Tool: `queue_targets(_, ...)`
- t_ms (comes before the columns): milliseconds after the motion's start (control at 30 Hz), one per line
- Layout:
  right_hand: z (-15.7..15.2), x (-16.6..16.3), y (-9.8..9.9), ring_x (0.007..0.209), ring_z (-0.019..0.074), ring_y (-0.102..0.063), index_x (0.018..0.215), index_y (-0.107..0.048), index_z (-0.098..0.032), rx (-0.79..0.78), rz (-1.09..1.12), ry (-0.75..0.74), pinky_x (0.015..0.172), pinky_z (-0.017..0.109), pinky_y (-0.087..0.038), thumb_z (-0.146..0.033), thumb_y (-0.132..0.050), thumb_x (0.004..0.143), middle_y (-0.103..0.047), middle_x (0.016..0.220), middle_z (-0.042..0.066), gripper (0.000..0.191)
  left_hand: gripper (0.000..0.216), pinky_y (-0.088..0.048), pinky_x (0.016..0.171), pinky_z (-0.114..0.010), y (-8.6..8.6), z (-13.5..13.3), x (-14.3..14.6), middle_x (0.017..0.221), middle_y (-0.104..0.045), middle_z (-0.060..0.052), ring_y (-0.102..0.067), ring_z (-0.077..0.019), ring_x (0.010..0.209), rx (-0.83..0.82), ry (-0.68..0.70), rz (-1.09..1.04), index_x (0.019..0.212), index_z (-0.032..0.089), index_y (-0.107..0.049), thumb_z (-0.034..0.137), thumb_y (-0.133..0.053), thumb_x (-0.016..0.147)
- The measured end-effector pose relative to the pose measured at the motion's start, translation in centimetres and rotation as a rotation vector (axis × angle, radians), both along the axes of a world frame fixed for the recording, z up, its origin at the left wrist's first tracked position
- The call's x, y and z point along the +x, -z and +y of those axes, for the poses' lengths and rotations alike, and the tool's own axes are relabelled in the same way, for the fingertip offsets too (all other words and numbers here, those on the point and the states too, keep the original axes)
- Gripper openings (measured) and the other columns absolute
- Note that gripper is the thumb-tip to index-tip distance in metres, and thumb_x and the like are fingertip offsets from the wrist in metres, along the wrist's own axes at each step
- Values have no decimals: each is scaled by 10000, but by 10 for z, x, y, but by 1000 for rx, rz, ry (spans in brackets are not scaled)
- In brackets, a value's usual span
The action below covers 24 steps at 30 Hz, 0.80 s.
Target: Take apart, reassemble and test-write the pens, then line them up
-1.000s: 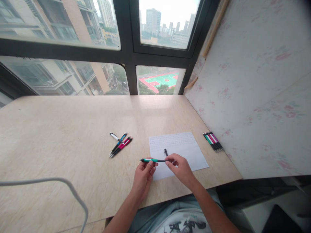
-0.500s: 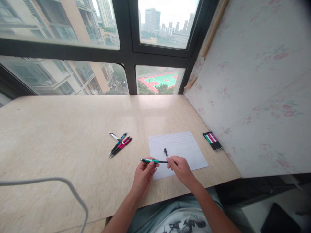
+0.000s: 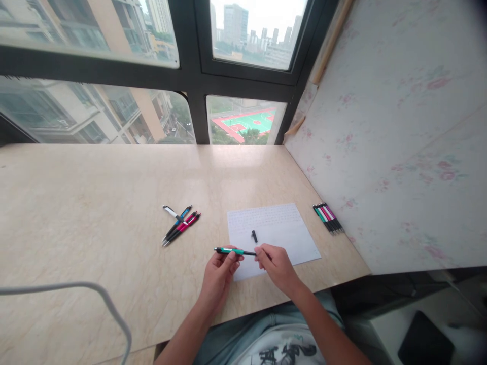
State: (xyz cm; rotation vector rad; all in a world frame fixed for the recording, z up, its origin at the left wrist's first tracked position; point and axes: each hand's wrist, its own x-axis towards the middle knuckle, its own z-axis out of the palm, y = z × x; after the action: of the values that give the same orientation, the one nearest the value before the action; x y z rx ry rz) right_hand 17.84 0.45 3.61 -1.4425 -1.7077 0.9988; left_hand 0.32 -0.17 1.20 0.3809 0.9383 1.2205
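Observation:
A green and black pen (image 3: 232, 251) is held level just above the table's near edge. My left hand (image 3: 219, 277) pinches its green barrel. My right hand (image 3: 277, 267) grips the thin dark end sticking out of the pen's right side. Under both hands lies a white sheet of paper (image 3: 279, 230) with faint lines of writing. A small black pen part (image 3: 254, 236) rests on the sheet just beyond my fingers.
Several pens (image 3: 179, 225) lie crossed on the beige table (image 3: 95, 203) to the left. A neat row of pens (image 3: 328, 218) lies at the right, beside the flowered wall panel (image 3: 391, 132). A grey cable (image 3: 76, 294) curves at the near left. Windows stand behind.
The camera has tilted slightly, so everything sits a little lower-left in view. My hands keep the same hold on the pen; nothing on the table has moved.

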Motion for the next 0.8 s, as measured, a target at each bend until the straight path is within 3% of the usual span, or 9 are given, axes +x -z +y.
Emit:
queue_targets(67,-1,0,2,552,124,-548,686,-617,-172,-23,15,-4,570,234,-404,-407,-388,990,-588,573,-3,447,297,-493,671,-193,-1,0,1,855,-704,-45,-642,-123,769,-4,6,7,903,149,-697,287,-830,677)
queue_targets(200,0,-1,1,719,155,-605,878,-630,-187,15,14,-2,592,228,-430,-387,-563,900,-667,813,30,212,296,-493,690,-203,-1,0,1,853,-700,-38,-643,-129,779,-5,-6,15,907,153,-696,283,-828,677)
queue_targets(267,1,-2,0,691,151,-590,815,-621,-193,40,-13,-11,593,231,-424,-384,-557,901,-648,760,18,219,296,-494,694,-205,0,0,0,841,-695,-37,-642,-133,781,-5,-8,23,901,150,-696,289,-828,675)
queue_targets(400,1,-2,-2,573,128,-552,639,-570,-189,5,-11,-57,591,238,-406,-409,-395,984,-586,592,-4,445,282,-492,679,-191,1,0,-1,843,-693,-43,-636,-125,773,4,5,17,909,144,-697,280,-818,693)
queue_targets(600,1,-1,1,685,145,-585,827,-612,-192,51,-9,2,579,224,-416,-375,-560,901,-652,779,16,204,292,-506,686,-208,2,0,-1,842,-687,-52,-640,-134,775,3,-16,17,922,135,-701,275,-818,693)
queue_targets(800,1,-1,0,555,121,-546,628,-564,-187,18,-37,-17,589,236,-398,-389,-404,985,-586,577,-15,440,293,-491,677,-198,-1,0,0,852,-703,-52,-640,-127,765,7,5,30,912,142,-699,281,-824,686)
